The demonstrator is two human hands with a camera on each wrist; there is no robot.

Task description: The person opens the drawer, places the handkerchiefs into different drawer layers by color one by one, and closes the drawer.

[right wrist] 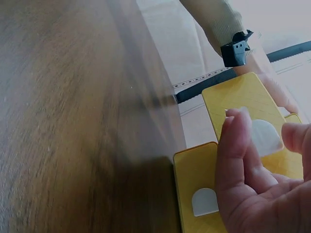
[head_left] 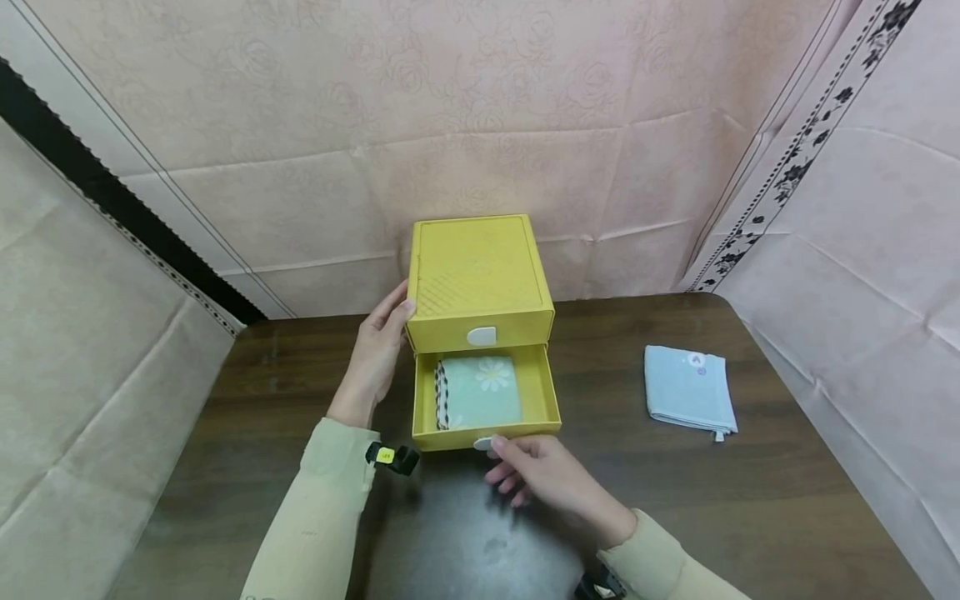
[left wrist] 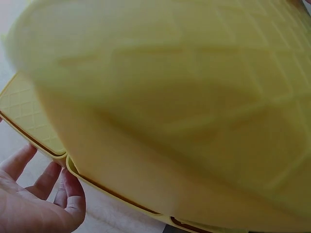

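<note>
A yellow two-drawer storage box [head_left: 480, 267] stands at the back of the table, its lower drawer [head_left: 540, 392] pulled out. Inside the drawer lies a folded mint-green cloth [head_left: 483, 396] with a white daisy and a dark checked edge. My left hand [head_left: 378, 346] rests against the box's left side, fingers along it. At the drawer's front, my right hand [head_left: 551, 475] has its thumb by the white tab [head_left: 483, 444], the other fingers loosely bent below. In the right wrist view a gap shows between thumb and fingers [right wrist: 238, 141], with a white tab [right wrist: 266, 138] behind.
A folded light-blue cloth [head_left: 688, 390] with a small tag lies on the right of the brown wooden table [head_left: 622, 500]. Pale patterned fabric [head_left: 465, 100] hangs behind the box, and more fabric borders both sides. The upper drawer [head_left: 442, 337] is closed.
</note>
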